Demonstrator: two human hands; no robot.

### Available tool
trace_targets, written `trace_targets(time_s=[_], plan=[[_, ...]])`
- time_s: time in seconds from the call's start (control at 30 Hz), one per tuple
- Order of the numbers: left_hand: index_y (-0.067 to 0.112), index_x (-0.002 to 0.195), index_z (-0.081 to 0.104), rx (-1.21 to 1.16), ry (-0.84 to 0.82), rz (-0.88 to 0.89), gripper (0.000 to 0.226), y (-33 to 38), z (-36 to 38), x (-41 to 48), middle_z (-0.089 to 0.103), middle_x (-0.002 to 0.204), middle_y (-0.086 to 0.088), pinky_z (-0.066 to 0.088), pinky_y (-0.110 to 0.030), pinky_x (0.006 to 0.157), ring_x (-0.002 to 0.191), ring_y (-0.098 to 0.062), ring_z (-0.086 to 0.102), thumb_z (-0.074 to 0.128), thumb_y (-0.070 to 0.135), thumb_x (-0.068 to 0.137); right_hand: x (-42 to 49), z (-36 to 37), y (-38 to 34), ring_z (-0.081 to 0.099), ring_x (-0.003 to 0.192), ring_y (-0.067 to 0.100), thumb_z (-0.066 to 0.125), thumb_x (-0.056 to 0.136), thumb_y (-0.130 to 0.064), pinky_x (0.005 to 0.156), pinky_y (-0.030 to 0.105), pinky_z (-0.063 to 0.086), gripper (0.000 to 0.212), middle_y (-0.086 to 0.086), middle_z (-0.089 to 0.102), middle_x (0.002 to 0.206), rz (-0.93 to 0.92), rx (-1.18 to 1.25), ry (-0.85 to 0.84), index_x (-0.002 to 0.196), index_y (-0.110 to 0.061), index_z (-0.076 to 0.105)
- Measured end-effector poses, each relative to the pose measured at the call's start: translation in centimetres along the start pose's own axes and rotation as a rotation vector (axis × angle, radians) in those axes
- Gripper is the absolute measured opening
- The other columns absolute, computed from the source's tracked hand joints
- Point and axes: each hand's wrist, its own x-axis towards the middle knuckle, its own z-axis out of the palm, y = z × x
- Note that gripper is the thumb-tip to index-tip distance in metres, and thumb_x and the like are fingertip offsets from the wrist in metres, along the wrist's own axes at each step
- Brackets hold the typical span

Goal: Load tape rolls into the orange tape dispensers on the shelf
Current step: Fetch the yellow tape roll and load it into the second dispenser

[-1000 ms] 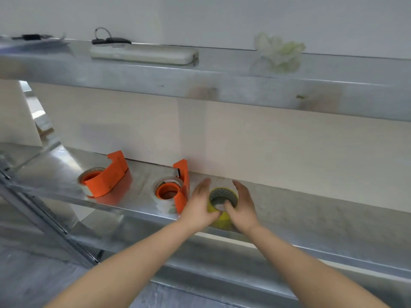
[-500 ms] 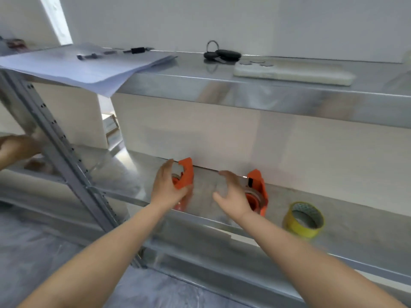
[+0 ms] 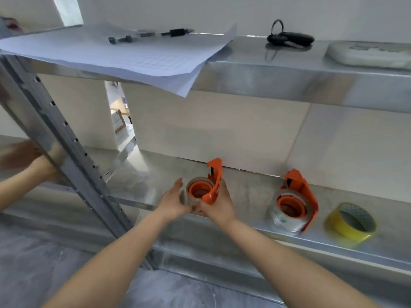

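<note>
On the lower metal shelf (image 3: 249, 192) an orange tape dispenser (image 3: 211, 185) holding a clear tape roll sits between both my hands. My left hand (image 3: 174, 200) cups its left side and my right hand (image 3: 219, 202) grips its right side and front. A second orange dispenser (image 3: 297, 200), also with a clear roll on its hub, stands to the right, untouched. A loose yellow tape roll (image 3: 350, 221) lies on its side at the far right of the shelf.
The upper shelf (image 3: 278, 74) carries a large paper sheet (image 3: 115, 54) with pens, a key fob (image 3: 289, 38) and a white case (image 3: 369, 54). A perforated steel upright (image 3: 66, 147) stands at left. Another person's hand (image 3: 24, 158) shows at the far left.
My hands left the yellow roll, moved left to the leftmost dispenser and closed on it. The view swung left, so the yellow roll now sits at far right.
</note>
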Motion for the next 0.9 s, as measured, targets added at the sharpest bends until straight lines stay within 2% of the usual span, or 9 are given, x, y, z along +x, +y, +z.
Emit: trace_targets(time_s=[0.17, 0.27, 0.33, 0.47, 0.57, 0.63, 0.7, 0.8, 0.9], plan=[[0.013, 0.144, 0.030, 0.027, -0.007, 0.105, 0.105, 0.6, 0.7, 1.0, 0.053, 0.138, -0.006, 0.035, -0.043, 0.110, 0.129, -0.026, 0.048, 0.085, 0.038, 0.058, 0.0, 0.4, 0.9, 0.055, 0.113, 0.010, 0.069, 0.066, -0.031, 0.092, 0.019, 0.041, 0.076, -0.005, 0.057, 0.126, 0.000, -0.027, 0.046, 0.133, -0.028, 0.034], [0.017, 0.120, 0.054, -0.012, 0.042, 0.163, 0.077, 0.9, 1.3, 1.2, 0.064, 0.121, -0.002, 0.044, -0.038, 0.101, 0.113, -0.022, 0.059, 0.086, 0.037, 0.053, -0.3, -0.1, 1.0, 0.055, 0.111, 0.005, 0.064, 0.069, -0.027, 0.090, 0.007, 0.040, 0.070, -0.011, 0.058, 0.124, 0.004, -0.003, 0.014, 0.132, -0.034, 0.035], [0.024, 0.106, 0.053, -0.086, 0.027, 0.148, 0.066, 1.2, 1.3, 1.2, 0.065, 0.109, 0.002, 0.048, -0.033, 0.094, 0.104, -0.018, 0.062, 0.087, 0.034, 0.049, -0.2, -0.8, 0.9, 0.055, 0.110, 0.002, 0.060, 0.068, -0.025, 0.085, -0.001, 0.038, 0.063, -0.014, 0.058, 0.121, -0.007, 0.010, 0.005, 0.125, -0.043, 0.040], [0.034, 0.095, 0.056, -0.235, -0.018, 0.124, 0.063, 1.9, 0.9, 1.3, 0.064, 0.093, 0.018, 0.048, -0.018, 0.077, 0.086, 0.005, 0.061, 0.090, 0.029, 0.042, 0.1, -2.6, 0.6, 0.059, 0.105, 0.007, 0.059, 0.071, -0.026, 0.091, 0.022, 0.047, 0.050, -0.020, 0.061, 0.107, 0.017, 0.025, -0.010, 0.102, -0.062, 0.041], [0.026, 0.104, 0.046, -0.341, 0.040, 0.054, 0.069, 2.1, 0.7, 1.6, 0.057, 0.095, 0.018, 0.042, -0.005, 0.065, 0.085, 0.008, 0.054, 0.089, 0.016, 0.051, 0.2, -4.0, 0.4, 0.059, 0.091, -0.010, 0.051, 0.062, -0.048, 0.078, 0.007, 0.043, 0.032, -0.033, 0.057, 0.090, 0.056, 0.045, 0.005, 0.088, -0.068, 0.047], [0.026, 0.105, 0.044, -0.427, 0.081, 0.002, 0.067, 2.0, 0.8, 1.7, 0.054, 0.093, 0.019, 0.042, 0.000, 0.054, 0.083, 0.007, 0.052, 0.086, 0.006, 0.056, 0.3, -4.9, 0.2, 0.056, 0.081, -0.018, 0.047, 0.057, -0.050, 0.065, -0.001, 0.040, 0.029, -0.032, 0.057, 0.084, 0.043, 0.041, 0.006, 0.084, -0.060, 0.051], [0.026, 0.106, 0.043, -0.552, 0.054, -0.095, 0.067, 2.2, 1.0, 1.5, 0.056, 0.095, 0.013, 0.048, -0.007, 0.056, 0.086, -0.001, 0.056, 0.083, 0.000, 0.059, 0.1, -5.4, 0.2, 0.056, 0.083, -0.009, 0.050, 0.061, -0.044, 0.068, 0.007, 0.041, 0.028, -0.024, 0.059, 0.091, 0.035, 0.030, -0.036, 0.088, -0.048, 0.051], [0.011, 0.118, 0.048, -0.921, -0.092, -0.272, 0.063, 2.3, 1.2, 1.1, 0.063, 0.117, -0.011, 0.056, -0.028, 0.071, 0.098, -0.021, 0.066, 0.080, 0.000, 0.064, 0.2, -5.9, 0.3, 0.056, 0.092, 0.010, 0.054, 0.077, -0.016, 0.073, 0.016, 0.040, 0.030, -0.010, 0.061, 0.099, 0.031, 0.003, -0.062, 0.102, -0.033, 0.052], [0.006, 0.108, 0.059, -1.249, -0.165, -0.408, 0.044, 2.3, 1.0, 0.8, 0.069, 0.111, -0.014, 0.057, -0.032, 0.068, 0.092, -0.021, 0.070, 0.072, 0.030, 0.073, 0.3, -6.3, 0.5, 0.054, 0.086, 0.009, 0.053, 0.081, -0.014, 0.064, 0.009, 0.037, 0.027, -0.014, 0.058, 0.091, 0.034, -0.036, -0.073, 0.095, -0.037, 0.048]])
